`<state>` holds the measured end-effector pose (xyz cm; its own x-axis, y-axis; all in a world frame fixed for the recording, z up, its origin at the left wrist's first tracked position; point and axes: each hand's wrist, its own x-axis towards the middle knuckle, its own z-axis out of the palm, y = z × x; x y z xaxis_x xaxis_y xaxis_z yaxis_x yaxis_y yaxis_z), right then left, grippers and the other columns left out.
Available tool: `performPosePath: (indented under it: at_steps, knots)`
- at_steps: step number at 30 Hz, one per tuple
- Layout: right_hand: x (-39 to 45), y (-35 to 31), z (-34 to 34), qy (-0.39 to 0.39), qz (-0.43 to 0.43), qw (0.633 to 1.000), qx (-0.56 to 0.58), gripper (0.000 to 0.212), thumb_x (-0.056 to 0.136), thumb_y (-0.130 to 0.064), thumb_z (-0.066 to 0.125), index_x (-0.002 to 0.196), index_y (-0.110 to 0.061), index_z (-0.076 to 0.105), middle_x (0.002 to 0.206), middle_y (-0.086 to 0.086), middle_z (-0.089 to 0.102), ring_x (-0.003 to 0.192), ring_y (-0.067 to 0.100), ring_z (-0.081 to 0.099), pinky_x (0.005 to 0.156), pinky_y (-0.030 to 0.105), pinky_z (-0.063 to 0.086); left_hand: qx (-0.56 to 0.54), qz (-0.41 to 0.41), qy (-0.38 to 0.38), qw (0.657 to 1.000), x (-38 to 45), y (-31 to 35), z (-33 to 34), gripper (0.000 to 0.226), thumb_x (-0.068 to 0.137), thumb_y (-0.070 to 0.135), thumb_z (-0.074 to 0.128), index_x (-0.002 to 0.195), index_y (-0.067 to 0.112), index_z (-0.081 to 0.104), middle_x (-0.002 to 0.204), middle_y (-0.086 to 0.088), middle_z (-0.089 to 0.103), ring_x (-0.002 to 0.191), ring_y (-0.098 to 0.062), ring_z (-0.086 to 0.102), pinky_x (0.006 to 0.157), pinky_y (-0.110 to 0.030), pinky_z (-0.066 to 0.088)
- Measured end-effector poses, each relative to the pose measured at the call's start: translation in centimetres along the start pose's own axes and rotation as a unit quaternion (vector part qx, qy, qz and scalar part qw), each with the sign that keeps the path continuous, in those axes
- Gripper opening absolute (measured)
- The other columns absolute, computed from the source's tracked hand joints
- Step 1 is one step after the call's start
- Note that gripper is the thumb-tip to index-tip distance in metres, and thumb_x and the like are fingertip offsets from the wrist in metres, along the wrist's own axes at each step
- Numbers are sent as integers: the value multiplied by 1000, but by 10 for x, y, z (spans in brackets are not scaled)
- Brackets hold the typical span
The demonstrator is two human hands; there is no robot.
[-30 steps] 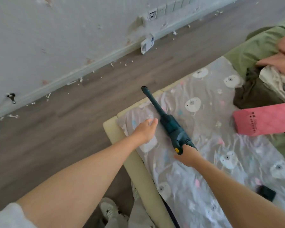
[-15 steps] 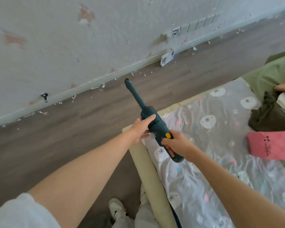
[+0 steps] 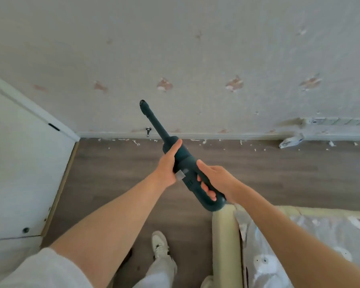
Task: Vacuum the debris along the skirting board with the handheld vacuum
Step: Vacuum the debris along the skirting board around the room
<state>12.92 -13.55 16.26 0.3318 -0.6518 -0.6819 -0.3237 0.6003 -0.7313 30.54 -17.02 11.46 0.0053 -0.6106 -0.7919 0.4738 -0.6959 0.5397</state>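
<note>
The dark teal plastic handheld vacuum with a long narrow nozzle [image 3: 180, 159] is held up in the air in the middle of the scene, well apart from the floor, its brush tip raised toward the wall. The right hand [image 3: 218, 179] has its fingers curled through the looped handle at the near end; the left hand [image 3: 168, 165] is wrapped round the body just behind the nozzle.

The step in hand looks like bringing the tool to bear, so the nozzle should be tipped down and lowered until the tip sits just beside the pale grey skirting board [image 3: 216, 135]. The scattered white flakes of debris [image 3: 136, 142] lie in a thin line on the dark wood-look floor [image 3: 116, 173] right at the board's foot, spreading far to the right. A slow sweep along that line would likely lift more than quick passes.

A small dark metal door stop [image 3: 148, 131] juts from the board near the left end and could snag the tip. A crumpled white packet [image 3: 290, 142] lies far right; it is probably too big to suck up. The cream padded bed edge [image 3: 224, 235] stands near right, a white door panel [image 3: 19, 163] at left.
</note>
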Motion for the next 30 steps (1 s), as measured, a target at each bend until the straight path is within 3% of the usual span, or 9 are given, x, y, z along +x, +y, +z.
performPosePath:
  at_steps: [4, 6, 9, 14, 17, 26, 30]
  knots:
    - [59, -86, 63, -54, 9, 995, -85, 51, 99, -58, 45, 88, -9, 58, 58, 6, 54, 44, 22, 40, 45, 26, 40, -58, 19, 48, 997, 6, 75, -84, 77, 69, 54, 88, 129, 14, 62, 124, -13, 72, 113, -32, 71, 102, -50, 55]
    - [86, -123, 92, -68, 17, 992, -104, 48, 100, -53, 47, 90, -8, 60, 58, 6, 52, 47, 22, 43, 49, 28, 42, -71, 11, 74, 995, 16, 107, -119, 76, 70, 58, 86, 128, 15, 62, 122, -12, 73, 111, -31, 72, 102, -49, 56]
    - [127, -178, 141, -111, 67, 987, -90, 42, 103, -46, 46, 99, -6, 59, 58, 5, 48, 47, 19, 44, 46, 27, 42, -74, -7, 85, 994, 30, 151, -174, 93, 58, 69, 88, 130, 16, 62, 119, -9, 76, 109, -28, 73, 101, -47, 56]
    - [194, -235, 197, -170, 93, 976, -102, 41, 105, -44, 43, 107, -6, 59, 62, 4, 50, 45, 17, 44, 43, 26, 40, -80, -29, 123, 989, 55, 212, -238, 65, 85, 64, 71, 126, 16, 61, 114, -9, 76, 103, -26, 73, 90, -42, 62]
    - [247, -255, 222, -195, 102, 967, -126, 40, 104, -44, 42, 109, -7, 57, 63, 4, 53, 44, 17, 41, 44, 27, 37, -79, -39, 141, 986, 87, 242, -267, 59, 91, 60, 67, 128, 15, 60, 109, -8, 74, 91, -24, 73, 69, -36, 60]
    - [453, -288, 279, -247, 122, 948, -159, 40, 103, -43, 40, 103, -6, 55, 62, 5, 53, 42, 18, 38, 43, 28, 36, -105, -54, 202, 972, 230, 306, -359, 55, 94, 58, 61, 123, 12, 64, 109, -8, 76, 94, -25, 72, 67, -34, 57]
    - [532, -283, 311, -257, 142, 946, -138, 39, 105, -44, 41, 101, -7, 54, 62, 6, 52, 42, 18, 38, 44, 28, 35, -109, -63, 223, 967, 301, 320, -404, 57, 93, 62, 61, 117, 11, 65, 94, -5, 73, 69, -17, 65, 52, -26, 50]
